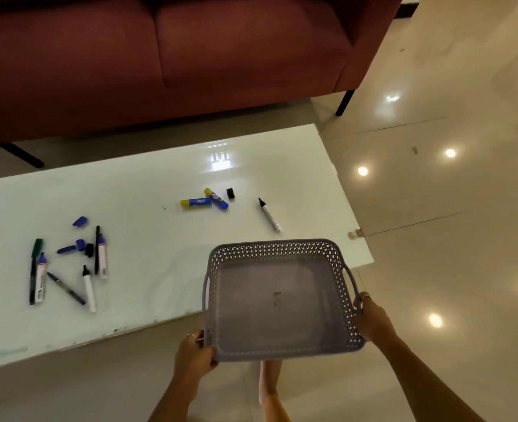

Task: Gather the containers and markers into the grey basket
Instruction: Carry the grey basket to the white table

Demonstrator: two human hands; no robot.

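I hold an empty grey perforated basket [277, 252] in the air over the near right corner of the white table [148, 190]. My left hand [195, 353] grips its near left corner and my right hand [372, 319] grips its right side by the handle. Two blue-and-yellow glue sticks [204, 200] lie touching near the table's middle, with a black cap [230, 193] and a white marker [269, 215] to their right. Several markers [69, 269] and loose blue and black caps [80, 221] lie scattered at the left.
A dark red sofa [166, 56] stands behind the table on black legs. Glossy beige floor tiles [449, 239] spread to the right and in front. My bare foot [270, 382] shows below the basket. A small beige object [355, 233] lies on the floor by the table's right edge.
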